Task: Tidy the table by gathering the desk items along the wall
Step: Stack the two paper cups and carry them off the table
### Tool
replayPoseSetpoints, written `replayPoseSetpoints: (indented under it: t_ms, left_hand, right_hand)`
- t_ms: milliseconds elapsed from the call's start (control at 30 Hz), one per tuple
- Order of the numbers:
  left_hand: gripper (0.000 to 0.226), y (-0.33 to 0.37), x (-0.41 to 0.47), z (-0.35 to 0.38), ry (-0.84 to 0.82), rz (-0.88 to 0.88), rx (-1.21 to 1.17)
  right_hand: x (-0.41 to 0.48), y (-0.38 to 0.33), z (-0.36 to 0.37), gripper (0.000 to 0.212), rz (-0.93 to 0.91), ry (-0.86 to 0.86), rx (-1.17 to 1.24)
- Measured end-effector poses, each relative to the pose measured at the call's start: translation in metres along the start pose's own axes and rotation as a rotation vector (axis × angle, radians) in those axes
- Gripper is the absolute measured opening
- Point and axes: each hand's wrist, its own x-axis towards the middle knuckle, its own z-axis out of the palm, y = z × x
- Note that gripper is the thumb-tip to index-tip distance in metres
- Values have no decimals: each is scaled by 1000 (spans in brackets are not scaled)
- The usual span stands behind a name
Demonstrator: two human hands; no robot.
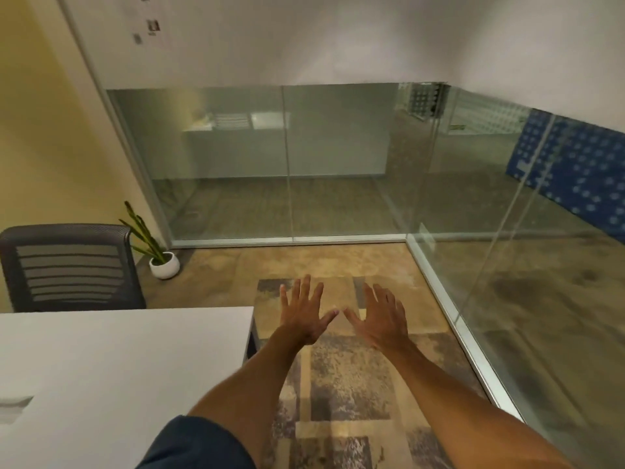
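Note:
Both arms reach straight out over the floor, to the right of the white table (128, 360). My left hand (304, 313) is flat, palm down, fingers spread, holding nothing. My right hand (382, 316) mirrors it beside it, thumbs nearly touching. The table's corner lies just left of my left forearm. No desk items show on the visible part of the table, apart from a pale shape (13, 406) at its left edge, cut off by the frame.
A dark mesh office chair (71, 265) stands behind the table. A small potted plant (164, 262) sits on the floor by the yellow wall. Glass partitions (287, 164) close the room ahead and on the right. A patterned rug (338, 384) lies underfoot.

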Motion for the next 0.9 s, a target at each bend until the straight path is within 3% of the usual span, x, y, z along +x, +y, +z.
replayPoseSetpoints:
  t_ms: [567,900]
  left_hand:
    - [79,-100,263,-14,132,-397,-37]
    - [78,-187,365,-31,114,-559,10]
  right_hand:
    - [338,-57,48,71,-418,-87,15]
    - [483,-129,91,81,-601,-162,15]
